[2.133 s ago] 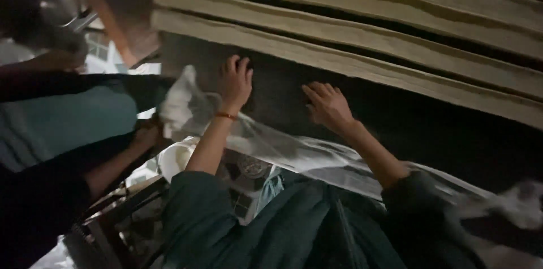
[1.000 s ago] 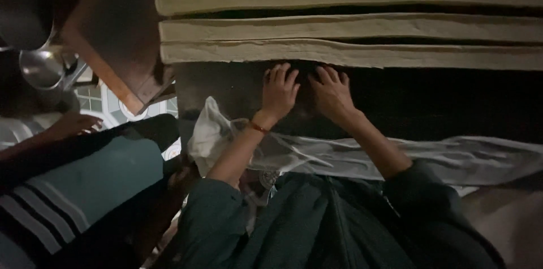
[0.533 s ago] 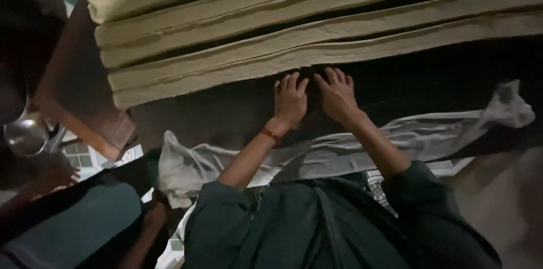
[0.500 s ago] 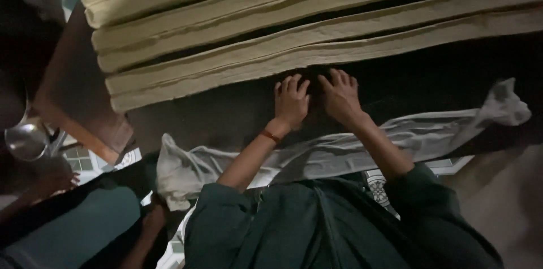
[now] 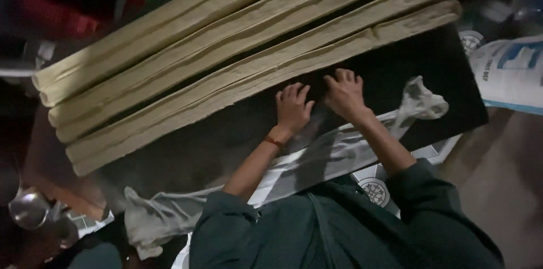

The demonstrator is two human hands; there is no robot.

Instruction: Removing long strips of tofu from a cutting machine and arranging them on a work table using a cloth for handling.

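Observation:
My left hand (image 5: 292, 108) and my right hand (image 5: 343, 93) lie side by side, palms down, on a dark flat board (image 5: 203, 139). Their fingers are spread and bent, with the fingertips at the near edge of a long pale yellow slab (image 5: 266, 71). That slab is the nearest of several long pale yellow slabs (image 5: 226, 26) laid in parallel rows across the board. A thin red band circles my left wrist. A crumpled white cloth (image 5: 350, 144) stretches along the board's near edge under my forearms. Neither hand holds anything.
A white sack with blue print (image 5: 512, 71) lies at the right. A metal vessel (image 5: 28, 209) and a brown wooden surface (image 5: 54, 190) sit at the lower left. Patterned floor tiles (image 5: 373, 190) show below the board. Dark clothing fills the bottom of the view.
The view has swung so the slabs now run diagonally. My hands stay together at the nearest slab's edge. The person in the teal sleeve at the left is out of view.

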